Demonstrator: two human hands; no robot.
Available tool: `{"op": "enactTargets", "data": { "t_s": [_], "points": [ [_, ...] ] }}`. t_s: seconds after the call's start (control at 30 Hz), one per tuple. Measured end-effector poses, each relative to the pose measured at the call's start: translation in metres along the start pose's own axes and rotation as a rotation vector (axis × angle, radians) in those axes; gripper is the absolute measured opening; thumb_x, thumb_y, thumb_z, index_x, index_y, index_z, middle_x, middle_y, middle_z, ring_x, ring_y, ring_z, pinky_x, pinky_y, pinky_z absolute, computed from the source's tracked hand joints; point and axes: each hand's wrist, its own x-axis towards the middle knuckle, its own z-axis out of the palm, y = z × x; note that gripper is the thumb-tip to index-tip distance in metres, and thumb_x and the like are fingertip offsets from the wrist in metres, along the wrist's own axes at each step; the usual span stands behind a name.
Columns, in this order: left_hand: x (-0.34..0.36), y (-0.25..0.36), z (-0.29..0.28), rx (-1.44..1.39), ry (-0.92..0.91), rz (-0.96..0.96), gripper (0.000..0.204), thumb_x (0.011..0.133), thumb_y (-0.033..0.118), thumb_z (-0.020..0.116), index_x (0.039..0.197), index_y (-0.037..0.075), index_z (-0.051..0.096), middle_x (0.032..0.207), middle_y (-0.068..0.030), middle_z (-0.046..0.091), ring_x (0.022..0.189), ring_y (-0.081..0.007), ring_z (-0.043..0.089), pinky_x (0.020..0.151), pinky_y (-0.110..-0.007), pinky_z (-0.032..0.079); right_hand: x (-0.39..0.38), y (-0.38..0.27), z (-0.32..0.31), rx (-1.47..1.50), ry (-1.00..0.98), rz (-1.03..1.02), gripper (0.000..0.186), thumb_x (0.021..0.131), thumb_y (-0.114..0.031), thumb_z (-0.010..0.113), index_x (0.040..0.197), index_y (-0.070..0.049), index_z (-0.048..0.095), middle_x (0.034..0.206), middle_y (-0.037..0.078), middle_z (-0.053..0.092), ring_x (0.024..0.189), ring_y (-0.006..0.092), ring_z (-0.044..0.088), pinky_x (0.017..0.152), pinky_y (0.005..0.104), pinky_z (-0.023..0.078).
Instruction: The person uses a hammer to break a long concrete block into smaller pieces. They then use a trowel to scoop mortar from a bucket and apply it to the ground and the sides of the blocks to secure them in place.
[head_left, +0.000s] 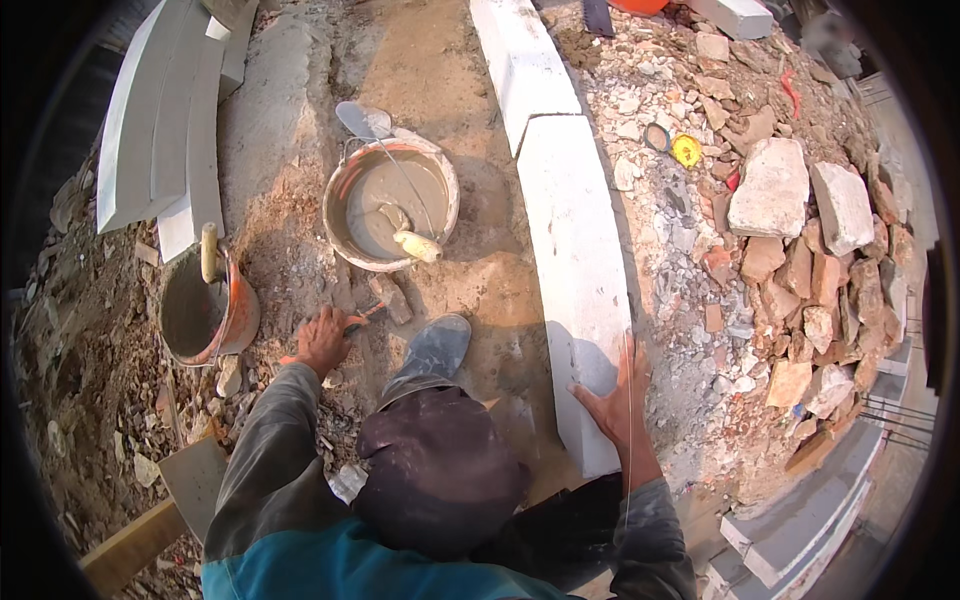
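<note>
My left hand is closed round the orange-and-black handle of a hammer. Its blocky, dirt-covered head rests on the ground just short of a mortar bucket. On the right, a long white kerbstone runs away from me, its near end beside my knee. My right hand lies on that near end with thumb and fingers spread, the thumb on the top face and the fingers toward the right edge. A thin string passes over this hand and wrist.
A bucket of wet mortar holds a wooden-handled tool. Left of it stands an orange bucket with another wooden handle. White kerbstones lie far left. A yellow tape measure and a rubble heap are on the right.
</note>
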Motion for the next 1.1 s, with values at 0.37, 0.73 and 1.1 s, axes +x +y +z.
{"op": "enactTargets", "data": {
  "t_s": [0.37,0.73,1.1],
  "points": [
    [-0.065,0.027,-0.014,-0.11,0.327,0.067,0.06,0.072,0.023,0.074,0.125,0.008,0.05,0.116,-0.014,0.048,0.114,-0.035,0.046,0.093,-0.048,0.041,0.001,0.058,-0.067,0.03,0.184,-0.058,0.092,0.084,-0.035,0.071,0.149,0.002,0.018,0.143,0.04,0.027,0.134,0.0523,0.029,0.11,0.0511,0.028],
    [-0.156,0.007,-0.129,-0.42,-0.104,0.121,0.056,0.076,0.032,0.07,0.116,-0.004,0.055,0.112,-0.0261,0.058,0.105,-0.0423,0.057,0.088,-0.049,0.047,-0.066,0.026,-0.168,0.537,-0.205,0.155,0.064,0.097,-0.04,0.054,0.137,0.008,0.043,0.128,0.03,0.055,0.119,0.0347,0.057,0.1,0.038,0.043],
    [-0.299,-0.069,-0.33,-0.693,-0.156,-0.127,0.053,0.077,0.035,0.065,0.116,-0.001,0.063,0.103,-0.0225,0.068,0.1,-0.0347,0.066,0.088,-0.042,0.05,-0.211,-0.103,-0.223,0.203,-0.53,0.402,0.047,0.078,-0.03,0.069,0.116,-0.004,0.065,0.092,0.019,0.069,0.091,0.0321,0.067,0.084,0.0398,0.052]
  ]
}}
